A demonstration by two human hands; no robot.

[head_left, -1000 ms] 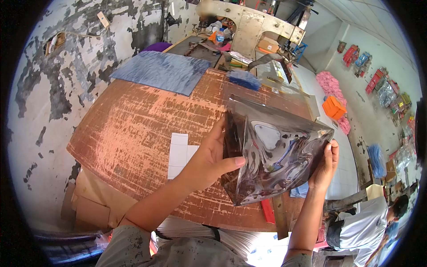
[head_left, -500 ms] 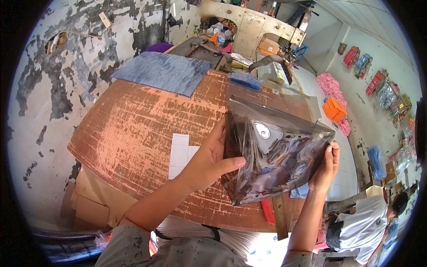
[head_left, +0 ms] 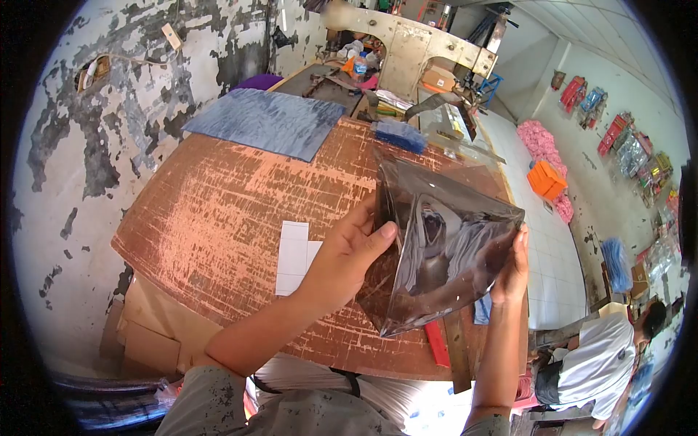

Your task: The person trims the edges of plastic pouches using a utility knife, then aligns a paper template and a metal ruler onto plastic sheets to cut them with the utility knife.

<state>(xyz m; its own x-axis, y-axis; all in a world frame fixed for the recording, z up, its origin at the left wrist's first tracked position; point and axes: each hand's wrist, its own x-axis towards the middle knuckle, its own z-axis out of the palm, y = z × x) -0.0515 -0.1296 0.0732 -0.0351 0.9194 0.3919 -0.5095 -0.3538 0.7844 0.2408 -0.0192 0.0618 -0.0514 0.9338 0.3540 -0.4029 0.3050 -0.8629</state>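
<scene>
A dark, see-through, glossy plastic bag or pouch (head_left: 443,247) is held up over the worn table (head_left: 196,211). My left hand (head_left: 356,251) grips its left edge, thumb on the front and fingers behind. On the opposite edge, my right hand (head_left: 513,269) pinches the plastic near the upper right corner. Creases and reflections run across the front; whether anything is inside I cannot tell. White paper pieces (head_left: 293,258) lie on the table by my left forearm. Below the plastic are a red strip-like tool (head_left: 438,344) and a metal ruler (head_left: 457,356).
A blue marbled sheet (head_left: 265,122) covers the table's far left, with a blue stack (head_left: 400,136) farther right. Behind stands a large metal machine (head_left: 407,43). An orange bundle (head_left: 546,179) is on the floor. A person in a white shirt (head_left: 592,356) bends at lower right.
The plastic has turned and its right side has swung left and nearer my left hand. My right hand moved left with it, and my left thumb slid higher on the edge.
</scene>
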